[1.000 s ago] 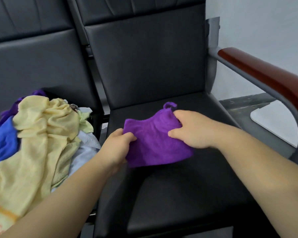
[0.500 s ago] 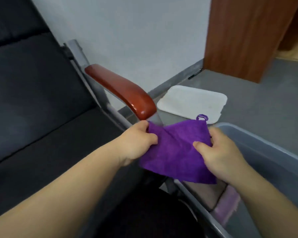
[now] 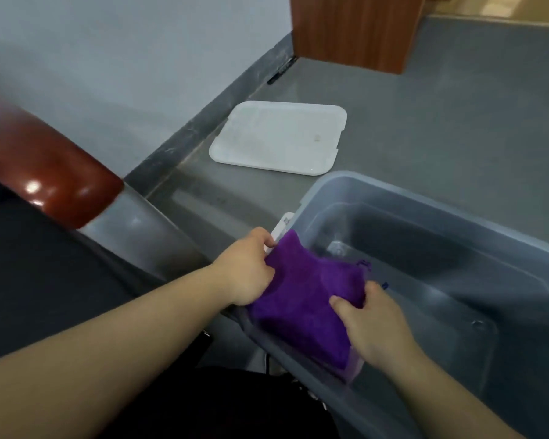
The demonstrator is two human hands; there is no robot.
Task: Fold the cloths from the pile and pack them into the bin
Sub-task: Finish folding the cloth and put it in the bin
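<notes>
A folded purple cloth (image 3: 308, 299) hangs just inside the near left corner of the grey plastic bin (image 3: 425, 198) on the floor. My left hand (image 3: 246, 267) pinches the cloth's left edge by the bin's rim. My right hand (image 3: 374, 321) grips its right edge, inside the bin. A paler folded cloth (image 3: 354, 369) peeks out under the purple one, against the bin's near wall. The pile of cloths is out of view.
The bin's white lid (image 3: 279, 137) lies flat on the grey floor beyond the bin, near the wall. A chair's red-brown armrest (image 3: 45, 172) and grey metal frame (image 3: 140, 239) stand to the left. A wooden cabinet (image 3: 355, 26) is at the back.
Both hands carried the purple cloth from the chair seat, past the armrest, to the right and down into the bin's near corner. My view swung right, away from the pile.
</notes>
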